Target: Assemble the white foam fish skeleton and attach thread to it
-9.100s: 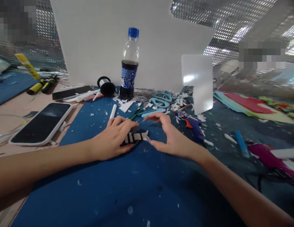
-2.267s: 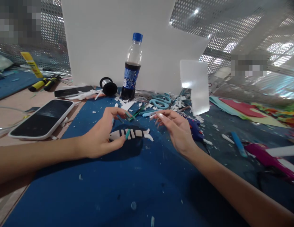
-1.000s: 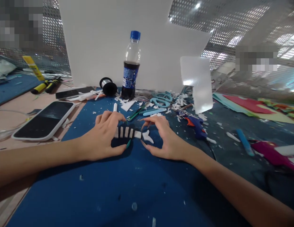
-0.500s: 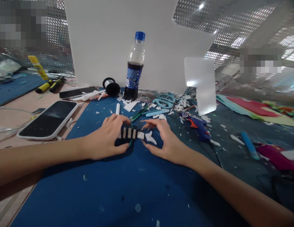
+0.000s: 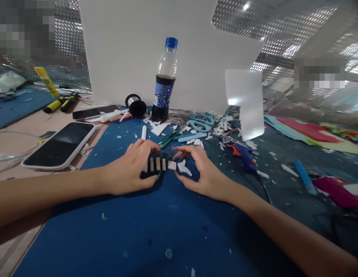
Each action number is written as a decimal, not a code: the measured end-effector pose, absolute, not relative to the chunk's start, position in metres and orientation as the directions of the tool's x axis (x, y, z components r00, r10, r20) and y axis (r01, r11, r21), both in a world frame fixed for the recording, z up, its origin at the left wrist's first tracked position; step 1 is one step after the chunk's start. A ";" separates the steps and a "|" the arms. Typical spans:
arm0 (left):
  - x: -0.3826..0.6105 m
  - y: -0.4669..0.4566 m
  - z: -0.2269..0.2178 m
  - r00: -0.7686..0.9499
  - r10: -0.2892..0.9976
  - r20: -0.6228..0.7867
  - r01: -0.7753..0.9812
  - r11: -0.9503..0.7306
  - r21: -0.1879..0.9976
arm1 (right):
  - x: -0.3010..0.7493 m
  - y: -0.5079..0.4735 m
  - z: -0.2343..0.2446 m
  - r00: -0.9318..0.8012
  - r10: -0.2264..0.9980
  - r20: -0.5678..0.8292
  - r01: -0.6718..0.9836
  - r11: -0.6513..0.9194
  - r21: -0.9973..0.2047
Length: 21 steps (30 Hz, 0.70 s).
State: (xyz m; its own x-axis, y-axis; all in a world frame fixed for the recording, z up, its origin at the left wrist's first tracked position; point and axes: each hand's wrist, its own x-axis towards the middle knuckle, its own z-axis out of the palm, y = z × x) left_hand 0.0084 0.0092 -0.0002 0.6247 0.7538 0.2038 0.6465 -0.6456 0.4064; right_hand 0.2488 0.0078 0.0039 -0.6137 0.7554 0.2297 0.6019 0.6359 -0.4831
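A row of small pale foam-like slices [image 5: 158, 164] with dark gaps between them lies on the blue mat, ending in a white block [image 5: 172, 166]. My left hand [image 5: 134, 166] curves over the left part of the row, thumb on the near side and fingers on the far side; its palm hides that end. From the right, my right hand [image 5: 203, 169] pinches around the white block, its thumb tip by the near corner and its fingers by the far edge. A white forked, tail-shaped piece [image 5: 184, 168] lies inside the right hand's curve, just right of the block.
A bottle of dark drink [image 5: 164, 86] stands behind the hands, beside a wire spool [image 5: 135, 105]. Blue scissors [image 5: 200, 123] lie among white scraps. A blue glue gun [image 5: 244, 156] is at right, a phone [image 5: 60, 145] at left. A white board [image 5: 124, 50] rises behind.
Both hands stay in nearly the same pose around the row. The view has shifted very slightly; nothing has clearly been picked up or let go.
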 end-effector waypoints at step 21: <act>0.010 0.011 -0.004 0.604 0.755 0.255 0.642 -0.651 0.405 | 0.231 0.001 0.003 -0.519 0.806 0.285 0.622 0.584 -0.522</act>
State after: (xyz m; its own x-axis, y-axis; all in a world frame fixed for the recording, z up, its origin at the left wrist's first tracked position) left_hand 0.0101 0.0107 -0.0042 0.6044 0.7546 0.2553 0.6418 -0.6511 0.4052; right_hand 0.2309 0.0014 0.0029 -0.5187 0.8062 0.2846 0.6218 0.5842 -0.5217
